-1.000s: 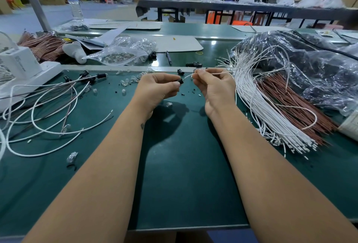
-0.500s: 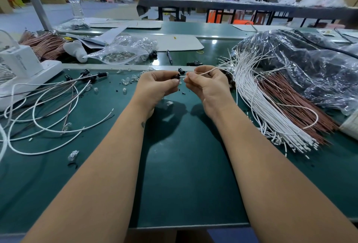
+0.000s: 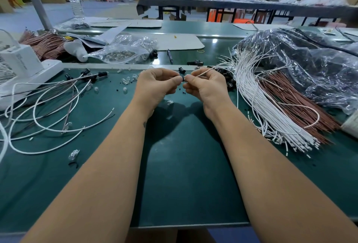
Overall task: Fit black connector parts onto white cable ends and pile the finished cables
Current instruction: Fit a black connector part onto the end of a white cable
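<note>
We see a green bench mat (image 3: 184,175) crowded on both sides of the working spot. At nine o'clock lies a loose pile of finished white cables with black ends (image 3: 48,114), spreading toward a white box-shaped device (image 3: 21,64) at ten o'clock. At three o'clock a thick fanned bundle of white cables (image 3: 271,111) lies just beside a bundle of brown wires (image 3: 294,103), both running out from under crumpled dark plastic sheeting (image 3: 310,64). At eleven o'clock sits a clear plastic bag of small parts (image 3: 124,52), with a black pen (image 3: 169,56) at twelve. Small clear bulb-like pieces (image 3: 126,80) are scattered near the left wrist, and loose black connectors (image 3: 228,79) lie behind the right hand, partly hidden by it.

At the centre, held above the mat, our left hand (image 3: 157,87) pinches a small black connector part (image 3: 181,79) between curled fingertips, largely hiding it. Our right hand (image 3: 207,87) pinches the end of a thin white cable (image 3: 205,71), its tip meeting the connector. The cable's long axis runs from the connector up toward two o'clock, where it merges with the fanned bundle; its end points toward nine o'clock.
</note>
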### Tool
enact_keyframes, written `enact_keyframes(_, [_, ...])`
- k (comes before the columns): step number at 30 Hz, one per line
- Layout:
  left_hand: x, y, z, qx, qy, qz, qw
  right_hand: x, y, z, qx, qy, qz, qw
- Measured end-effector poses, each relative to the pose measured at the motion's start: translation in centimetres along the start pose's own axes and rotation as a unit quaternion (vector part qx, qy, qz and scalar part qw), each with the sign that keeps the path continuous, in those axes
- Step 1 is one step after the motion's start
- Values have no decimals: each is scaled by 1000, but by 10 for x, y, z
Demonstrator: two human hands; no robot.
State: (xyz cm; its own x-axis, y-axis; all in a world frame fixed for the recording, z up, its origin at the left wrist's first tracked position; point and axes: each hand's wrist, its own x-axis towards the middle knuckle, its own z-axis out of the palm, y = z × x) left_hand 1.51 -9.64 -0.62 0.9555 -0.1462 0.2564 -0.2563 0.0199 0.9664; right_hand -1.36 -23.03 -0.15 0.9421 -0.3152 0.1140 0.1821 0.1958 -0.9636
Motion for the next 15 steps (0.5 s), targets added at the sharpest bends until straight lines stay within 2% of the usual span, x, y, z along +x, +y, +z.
enact_keyframes(5, [2, -2, 0, -3, 32, 6, 999, 1, -1, 1, 34, -19, 15, 999])
enact_keyframes(11, [2, 0, -1, -43, 29, 15, 999, 1, 3, 3, -14, 15, -18, 1000])
enact_keyframes(15, [1, 2, -1, -63, 9, -2, 998, -1, 2, 6, 17, -7, 13, 1000])
